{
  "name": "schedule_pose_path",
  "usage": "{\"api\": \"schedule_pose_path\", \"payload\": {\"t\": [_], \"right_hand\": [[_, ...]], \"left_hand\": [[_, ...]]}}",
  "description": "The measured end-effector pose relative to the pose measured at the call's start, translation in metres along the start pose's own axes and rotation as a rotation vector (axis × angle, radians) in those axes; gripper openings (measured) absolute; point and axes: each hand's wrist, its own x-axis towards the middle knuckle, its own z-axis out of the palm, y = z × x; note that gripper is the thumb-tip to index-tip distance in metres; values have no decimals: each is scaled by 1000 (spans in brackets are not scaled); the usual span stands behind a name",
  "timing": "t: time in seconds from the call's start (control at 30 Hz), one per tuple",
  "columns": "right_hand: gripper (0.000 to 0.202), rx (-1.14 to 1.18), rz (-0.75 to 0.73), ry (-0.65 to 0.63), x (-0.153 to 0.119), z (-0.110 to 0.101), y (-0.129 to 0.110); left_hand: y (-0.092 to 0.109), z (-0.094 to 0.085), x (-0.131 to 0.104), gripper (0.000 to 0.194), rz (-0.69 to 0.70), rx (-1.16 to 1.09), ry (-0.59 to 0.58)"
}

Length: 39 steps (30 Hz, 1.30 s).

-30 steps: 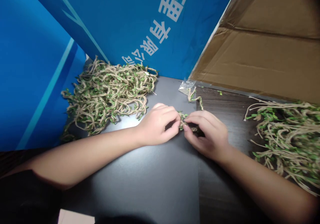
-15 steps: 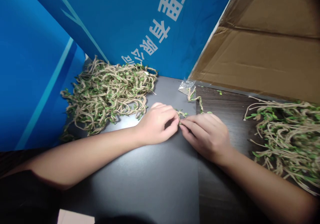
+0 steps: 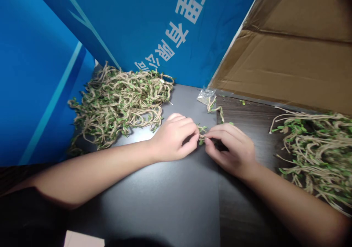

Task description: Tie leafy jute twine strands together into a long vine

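My left hand (image 3: 178, 137) pinches a leafy twine cord (image 3: 202, 137) between thumb and fingertips, over the grey mat. Close to its right, my right hand (image 3: 233, 148) grips the same cord with thumb and forefinger; a short stretch with small green leaves shows between the two hands. Part of the cord runs under the fingers and is hidden. Just beyond the right hand lies a twisted length of leafy twine (image 3: 219, 109); whether it joins the held cord, I cannot tell.
A heaped pile of leafy twine (image 3: 123, 104) lies at the left, against a blue printed panel (image 3: 143, 30). Another pile of leafy twine (image 3: 319, 148) lies at the right, before a brown cardboard sheet (image 3: 297, 63). A clear plastic bag (image 3: 206, 94) sits at the back.
My right hand has moved slightly right, away from the left fingertips, so more of the cord shows between them. My left hand has hardly moved.
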Motion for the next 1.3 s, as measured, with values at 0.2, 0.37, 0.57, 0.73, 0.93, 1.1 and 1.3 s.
{"api": "schedule_pose_path", "payload": {"t": [0.2, 0.37, 0.57, 0.73, 0.93, 1.1, 1.3], "right_hand": [[20, 90, 36, 0, 1, -3, 0], [20, 54, 36, -29, 0, -2, 3], [32, -69, -87, -53, -2, 1, 5], [25, -72, -66, -50, -4, 3, 6], [12, 133, 99, -88, 2, 3, 9], [9, 220, 88, -155, 2, 3, 12], [11, 222, 63, -149, 0, 3, 13]], "left_hand": [[-2, -2, 1, 19, 69, 10, 39], [-3, -2, 1, 18, 10, -15, 33], [-4, -1, 0, 18, 34, -7, 30], [-3, -1, 0, 20, 24, -4, 19], [-3, -1, 1, 18, -38, -36, 12], [-3, -1, 1, 17, -52, -50, 4], [-2, -1, 1, 17, -51, -45, 5]]}}
